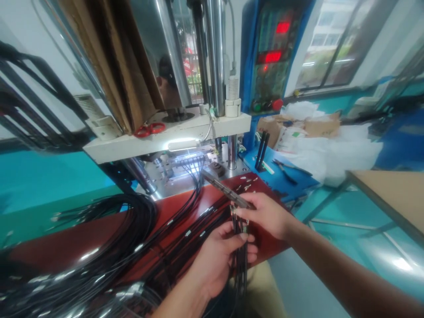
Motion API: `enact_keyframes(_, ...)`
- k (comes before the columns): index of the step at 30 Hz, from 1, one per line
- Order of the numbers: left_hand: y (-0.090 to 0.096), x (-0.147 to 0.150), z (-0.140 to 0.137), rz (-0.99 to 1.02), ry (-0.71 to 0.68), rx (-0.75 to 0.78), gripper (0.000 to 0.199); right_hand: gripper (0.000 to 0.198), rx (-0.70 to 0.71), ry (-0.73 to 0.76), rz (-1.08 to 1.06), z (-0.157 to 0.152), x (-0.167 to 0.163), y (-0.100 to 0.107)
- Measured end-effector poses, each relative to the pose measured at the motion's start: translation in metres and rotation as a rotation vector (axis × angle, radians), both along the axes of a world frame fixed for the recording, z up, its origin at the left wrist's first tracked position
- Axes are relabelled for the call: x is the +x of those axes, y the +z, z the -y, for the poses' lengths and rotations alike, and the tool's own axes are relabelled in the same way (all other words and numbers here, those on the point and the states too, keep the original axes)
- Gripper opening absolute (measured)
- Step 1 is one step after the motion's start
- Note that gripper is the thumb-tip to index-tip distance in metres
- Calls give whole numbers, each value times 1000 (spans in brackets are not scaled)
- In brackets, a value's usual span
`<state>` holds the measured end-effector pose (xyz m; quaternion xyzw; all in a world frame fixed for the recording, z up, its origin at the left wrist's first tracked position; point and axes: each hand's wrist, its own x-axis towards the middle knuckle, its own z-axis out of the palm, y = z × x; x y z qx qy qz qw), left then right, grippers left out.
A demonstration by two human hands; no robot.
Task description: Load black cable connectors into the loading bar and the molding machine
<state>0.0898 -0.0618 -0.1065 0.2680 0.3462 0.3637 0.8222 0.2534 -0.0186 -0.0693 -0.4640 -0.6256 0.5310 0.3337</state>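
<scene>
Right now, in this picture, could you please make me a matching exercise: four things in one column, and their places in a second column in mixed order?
Things:
1. red-handled scissors
2. black cables
3. left hand
4. cardboard sheets

Places:
A. closed around a bunch of cables near the table edge
B. lying on the white machine shelf
C. leaning upright on the shelf against the machine
D. spread over the red table

Pairs: 1-B, 2-D, 3-A, 4-C
</scene>
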Motion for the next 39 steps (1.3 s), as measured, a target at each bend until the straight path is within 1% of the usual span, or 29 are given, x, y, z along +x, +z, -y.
enact_keyframes(2, -1, 0, 0, -4, 13, 5, 23, 21, -6, 22, -56, 3, 2, -3)
enact_keyframes(4, -2, -2, -1, -7, 26, 13, 23, 23, 16, 20, -89, 4, 5, -7)
enact_keyframes(6, -3, -3, -2, -14, 29, 19, 23, 23, 53, -4, -72, 4, 8, -11)
enact_keyframes(8, -2, -3, -3, -19, 36, 40, 22, 24, 60, -13, -50, 5, 10, -13)
enact_keyframes(15, 4, 0, -5, -30, 67, 93, 24, 26, -23, 6, -156, 15, 3, -13)
enact_keyframes(18, 2, -1, -7, -45, 58, 80, 21, 28, -55, 4, -167, 15, 2, -15)
enact_keyframes(21, -3, -2, -6, -29, 44, 54, 18, 25, -79, 25, -179, 15, 2, -18)
enact_keyframes(24, -5, -4, -4, 8, 38, 56, 18, 21, -68, 26, -172, 14, 3, -18)
enact_keyframes(26, -4, -5, -3, 24, 19, 64, 18, 22, -34, 4, -125, 14, 4, -17)
enact_keyframes(29, 1, -6, -1, 33, -48, 43, 22, 25, 45, -78, -22, 14, 6, -14)
enact_keyframes(31, 3, -5, -1, 19, -64, 45, 26, 25, 62, -115, 3, 13, 6, -14)
enact_keyframes(35, -3, -1, -3, -14, -47, 112, 31, 27, 61, -125, -57, 12, 5, -21)
enact_keyframes(39, -6, 0, -5, -28, -75, 122, 35, 29, 16, -210, -181, 12, 5, -30)
